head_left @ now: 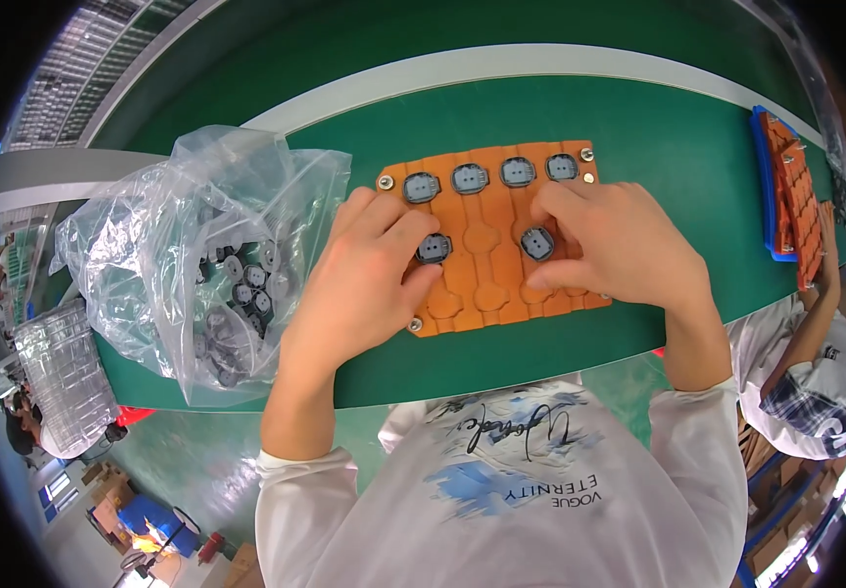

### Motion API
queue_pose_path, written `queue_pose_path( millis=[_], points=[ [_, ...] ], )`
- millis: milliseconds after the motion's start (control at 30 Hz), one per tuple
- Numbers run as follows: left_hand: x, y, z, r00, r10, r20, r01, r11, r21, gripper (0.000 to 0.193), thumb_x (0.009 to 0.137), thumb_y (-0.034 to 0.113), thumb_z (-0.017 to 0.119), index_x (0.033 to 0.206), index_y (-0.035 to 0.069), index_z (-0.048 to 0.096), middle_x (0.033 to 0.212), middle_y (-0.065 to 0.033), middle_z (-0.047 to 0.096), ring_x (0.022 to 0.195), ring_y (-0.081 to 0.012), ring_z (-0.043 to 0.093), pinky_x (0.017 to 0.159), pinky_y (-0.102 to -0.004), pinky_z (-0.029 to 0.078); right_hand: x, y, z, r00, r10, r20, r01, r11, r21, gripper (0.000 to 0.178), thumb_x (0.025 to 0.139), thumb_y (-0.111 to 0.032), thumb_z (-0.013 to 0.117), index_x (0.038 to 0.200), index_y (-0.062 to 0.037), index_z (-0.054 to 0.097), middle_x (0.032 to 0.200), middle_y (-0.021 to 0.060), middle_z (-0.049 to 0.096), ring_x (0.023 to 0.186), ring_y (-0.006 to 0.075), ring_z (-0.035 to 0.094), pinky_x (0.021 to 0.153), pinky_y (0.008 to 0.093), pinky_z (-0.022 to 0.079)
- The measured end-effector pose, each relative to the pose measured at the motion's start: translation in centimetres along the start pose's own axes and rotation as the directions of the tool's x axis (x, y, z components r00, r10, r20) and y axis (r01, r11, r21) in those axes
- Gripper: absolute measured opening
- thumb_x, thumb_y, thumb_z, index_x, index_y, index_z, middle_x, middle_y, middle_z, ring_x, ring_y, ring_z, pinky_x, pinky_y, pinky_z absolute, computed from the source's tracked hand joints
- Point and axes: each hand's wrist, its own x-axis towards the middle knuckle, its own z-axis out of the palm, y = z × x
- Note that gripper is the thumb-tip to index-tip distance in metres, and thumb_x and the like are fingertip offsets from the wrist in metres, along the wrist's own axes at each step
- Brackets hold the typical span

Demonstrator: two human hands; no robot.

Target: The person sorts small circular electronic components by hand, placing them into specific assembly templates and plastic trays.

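An orange fixture board with shaped recesses and screws at its corners lies on the green table in front of me. Several small dark grey plastic parts, rounded with two holes each, sit in its far row, one of them a part near the middle. My left hand is at the board's left side, its thumb and index finger closed about a grey plastic part. On the other side, my right hand pinches a similar grey plastic part over the second row. The nearer recesses hold no parts.
A clear plastic bag with more grey parts lies left of the board. At the right end of the table, a person's hand is by stacked orange boards and a blue piece. Clear trays are at far left.
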Motion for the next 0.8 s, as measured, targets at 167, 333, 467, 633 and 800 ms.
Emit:
queue_pose_path(
  millis=[167,333,467,633,800],
  points=[
    [-0.2,-0.1,0.0,1.0,0.026,0.017,-0.026,0.999,0.021,0.031,0.07,0.001,0.074,0.1,0.002,0.065,0.097,-0.0116,0.059,0.096,-0.0333,0.053,0.085,-0.0417,0.047,-0.3,1.1,1.1,0.97,-0.245,-0.01,0.245,0.969,0.04,0.034,0.076,-0.017,0.074,0.105,-0.0091,0.06,0.072,0.0075,0.062,0.068,0.0298,0.063,0.061,0.0392,0.048],
    [-0.4,0.1,0.1,0.999,0.051,-0.01,-0.05,0.998,0.04,0.032,0.069,0.0,0.076,0.099,0.003,0.066,0.095,-0.0092,0.06,0.094,-0.0302,0.054,0.08,-0.0385,0.049,-0.1,0.0,1.4,0.989,-0.145,-0.039,0.146,0.989,0.039,0.029,0.078,-0.015,0.071,0.103,-0.0086,0.058,0.071,0.0069,0.062,0.065,0.03,0.062,0.058,0.0387,0.047],
    [-0.6,0.0,0.2,0.996,0.079,-0.035,-0.077,0.996,0.054,0.031,0.069,0.0,0.076,0.097,0.002,0.066,0.094,-0.0093,0.059,0.093,-0.0303,0.054,0.079,-0.0386,0.048,0.3,-0.4,1.9,0.991,-0.105,-0.086,0.115,0.986,0.117,0.037,0.077,-0.027,0.078,0.097,-0.007,0.055,0.07,0.005,0.062,0.06,0.0262,0.061,0.056,0.0381,0.046],
    [0.3,-0.4,0.5,0.998,0.047,-0.028,-0.045,0.997,0.069,0.034,0.068,0.002,0.077,0.101,0.002,0.067,0.094,-0.0093,0.059,0.093,-0.0302,0.053,0.081,-0.0386,0.047,1.5,-1.3,4.5,0.951,-0.112,-0.287,0.133,0.99,0.053,0.044,0.073,-0.036,0.083,0.091,-0.0076,0.054,0.069,0.0041,0.061,0.06,0.0241,0.06,0.055,0.0349,0.045],
    [1.0,0.3,0.3,0.983,0.153,-0.102,-0.151,0.988,0.024,0.04,0.068,0.01,0.078,0.105,0.004,0.065,0.094,-0.0109,0.058,0.093,-0.0323,0.053,0.083,-0.043,0.046,1.8,-1.5,2.8,0.943,-0.106,-0.315,0.151,0.981,0.12,0.042,0.073,-0.033,0.084,0.089,-0.0072,0.055,0.072,0.0034,0.06,0.062,0.0214,0.061,0.054,0.0333,0.045]
  ],
)
